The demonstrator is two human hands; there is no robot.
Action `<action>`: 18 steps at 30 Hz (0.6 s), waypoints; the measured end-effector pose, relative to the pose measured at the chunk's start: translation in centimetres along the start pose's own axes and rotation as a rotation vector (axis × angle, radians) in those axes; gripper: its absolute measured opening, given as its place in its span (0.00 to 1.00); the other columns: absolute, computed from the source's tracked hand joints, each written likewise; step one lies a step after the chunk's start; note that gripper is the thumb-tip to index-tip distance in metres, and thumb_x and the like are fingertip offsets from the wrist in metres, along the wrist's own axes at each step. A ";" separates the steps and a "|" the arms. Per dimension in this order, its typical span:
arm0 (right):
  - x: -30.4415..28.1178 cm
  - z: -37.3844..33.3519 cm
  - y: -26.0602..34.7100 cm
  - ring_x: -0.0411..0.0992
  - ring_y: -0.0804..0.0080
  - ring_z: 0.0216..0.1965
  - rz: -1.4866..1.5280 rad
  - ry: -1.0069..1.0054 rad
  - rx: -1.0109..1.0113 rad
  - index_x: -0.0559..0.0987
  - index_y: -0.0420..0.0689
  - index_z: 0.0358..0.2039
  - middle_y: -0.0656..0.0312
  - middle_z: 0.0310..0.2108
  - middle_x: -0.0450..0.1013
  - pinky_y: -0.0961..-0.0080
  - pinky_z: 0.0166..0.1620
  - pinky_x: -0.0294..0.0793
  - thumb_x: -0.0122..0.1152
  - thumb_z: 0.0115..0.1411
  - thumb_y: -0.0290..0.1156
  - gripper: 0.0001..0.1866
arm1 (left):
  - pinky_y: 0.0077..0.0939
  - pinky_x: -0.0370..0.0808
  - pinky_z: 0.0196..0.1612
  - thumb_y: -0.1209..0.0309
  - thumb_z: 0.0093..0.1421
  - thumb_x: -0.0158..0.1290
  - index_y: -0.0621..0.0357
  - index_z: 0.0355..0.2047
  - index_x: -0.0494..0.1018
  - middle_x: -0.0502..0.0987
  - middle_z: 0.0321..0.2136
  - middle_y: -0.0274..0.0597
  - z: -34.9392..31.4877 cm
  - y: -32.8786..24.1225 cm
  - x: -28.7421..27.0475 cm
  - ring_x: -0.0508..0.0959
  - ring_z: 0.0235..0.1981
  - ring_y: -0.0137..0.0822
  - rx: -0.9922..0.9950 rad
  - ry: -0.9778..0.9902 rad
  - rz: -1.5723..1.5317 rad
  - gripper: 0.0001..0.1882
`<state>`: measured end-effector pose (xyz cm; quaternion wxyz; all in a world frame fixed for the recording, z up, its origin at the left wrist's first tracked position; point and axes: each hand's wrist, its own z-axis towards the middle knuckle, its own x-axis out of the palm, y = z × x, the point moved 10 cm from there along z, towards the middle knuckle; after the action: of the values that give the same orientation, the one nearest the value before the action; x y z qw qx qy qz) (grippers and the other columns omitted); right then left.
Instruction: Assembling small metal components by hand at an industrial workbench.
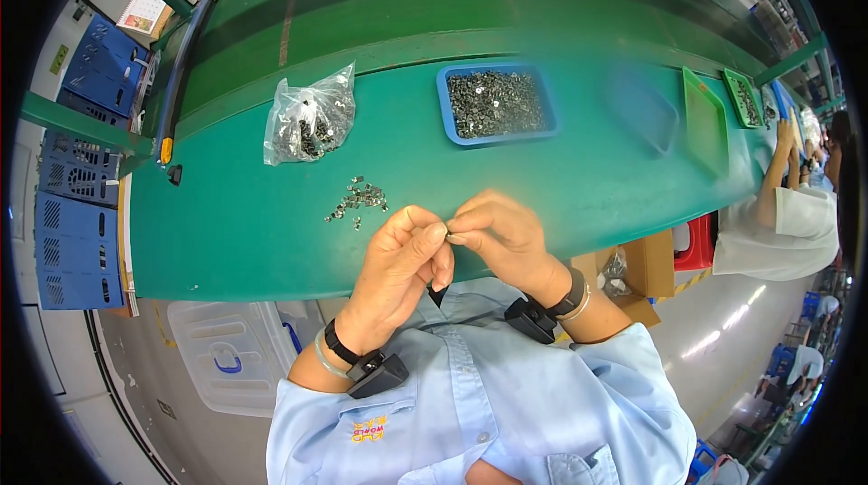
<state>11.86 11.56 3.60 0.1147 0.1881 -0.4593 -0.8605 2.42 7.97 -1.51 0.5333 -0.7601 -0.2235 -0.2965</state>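
Green workbench [226, 245]: tiny part [449, 234] pinched by left hand [398, 254] and right hand [506, 236] fingertips, metal pieces [364, 197] apparently left, blue tray [502, 141] pretty filled.

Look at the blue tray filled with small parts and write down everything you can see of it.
The blue tray is a shallow rectangle with rounded corners and a raised rim; it looks like plastic. Many small parts, silvery and dark, cover its bottom. It sits flat on the green tabletop, to the right of the clear bag. Neither the left hand nor the right hand touches it. Its right side looks hazy.
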 end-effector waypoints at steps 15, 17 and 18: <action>0.0 0.4 0.3 0.73 0.68 0.31 0.003 -0.041 -0.002 0.77 0.44 0.33 0.62 0.29 0.74 0.75 0.33 0.73 0.63 0.51 0.22 0.08 | 0.18 0.69 0.23 0.69 0.64 0.49 0.59 0.38 0.68 0.74 0.24 0.38 -0.6 -0.6 -0.1 0.72 0.22 0.27 0.067 0.006 0.028 0.07; 0.2 0.4 0.8 0.73 0.67 0.32 -0.042 -0.051 -0.032 0.77 0.43 0.34 0.61 0.30 0.74 0.75 0.33 0.73 0.63 0.51 0.22 0.08 | 0.17 0.69 0.24 0.70 0.63 0.49 0.59 0.38 0.68 0.74 0.24 0.38 -0.7 -1.1 -0.6 0.73 0.22 0.26 0.113 -0.029 0.109 0.07; 0.1 0.4 1.0 0.73 0.67 0.32 -0.065 -0.057 -0.046 0.77 0.43 0.34 0.61 0.30 0.74 0.75 0.33 0.73 0.63 0.51 0.21 0.08 | 0.17 0.69 0.25 0.71 0.63 0.49 0.59 0.39 0.68 0.75 0.25 0.38 -0.7 -1.4 -0.8 0.73 0.22 0.25 0.135 -0.046 0.150 0.06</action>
<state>11.58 11.27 4.59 0.0779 0.1757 -0.4360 -0.8792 0.79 7.72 -0.91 0.5987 -0.7436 -0.1977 -0.2224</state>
